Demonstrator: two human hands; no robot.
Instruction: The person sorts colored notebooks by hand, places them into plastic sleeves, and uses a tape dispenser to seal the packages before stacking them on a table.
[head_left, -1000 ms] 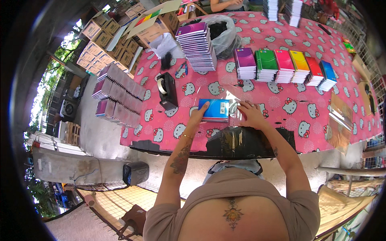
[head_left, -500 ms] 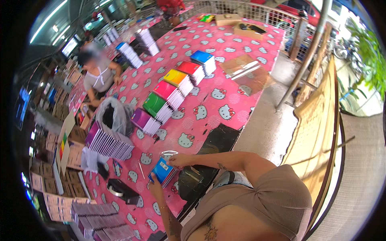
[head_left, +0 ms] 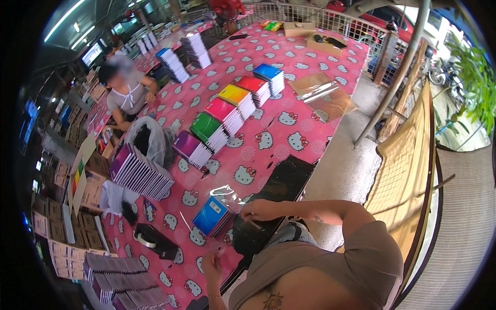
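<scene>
Your right hand (head_left: 261, 210) rests loosely curled on the clear wrapping (head_left: 227, 195) just beside the blue notebook pack (head_left: 212, 216), fingers bent, pinching the film's edge; grip firmness cannot be confirmed. Your left hand (head_left: 212, 266) hovers nearer you than the pack, partly closed, contents indiscernible. The pack lies flat on the pink tablecloth (head_left: 289, 129). A tape dispenser (head_left: 155, 241) sits left of the pack; coloured notebook stacks (head_left: 227, 116) stand beyond it.

Bright daylight, heavy fisheye bending, dark rim.
</scene>
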